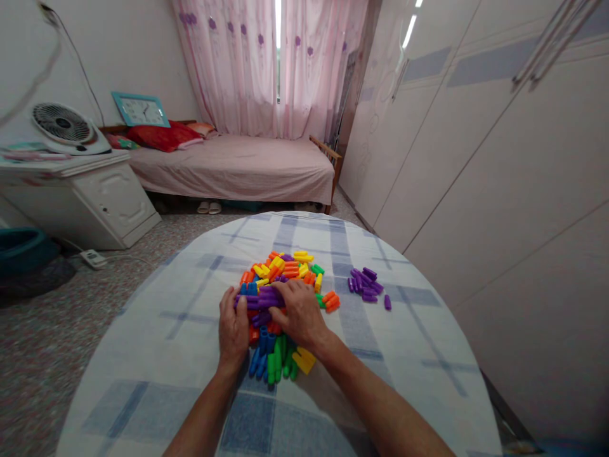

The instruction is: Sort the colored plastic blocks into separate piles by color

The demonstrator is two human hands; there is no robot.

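Purple plastic building pieces (261,298), joined in a row, are held between my two hands above a mixed pile. My left hand (234,329) grips their left end, thumb on top. At the right end, my right hand (303,311) has its fingers curled over them, partly hiding them. Around and beneath lie orange pieces (291,269), yellow pieces (303,256) and red ones. Closer to me are blue pieces (259,363), green pieces (276,365) and a yellow piece (304,360). Loose purple pieces (366,284) lie apart on the right.
The round table (157,381) has a blue-and-white checked cloth. Beyond it stands a bed (238,162) with a pink cover. A white cabinet (114,203) carrying a fan (64,124) is on the left. Tall wardrobe doors (466,158) line the right side.
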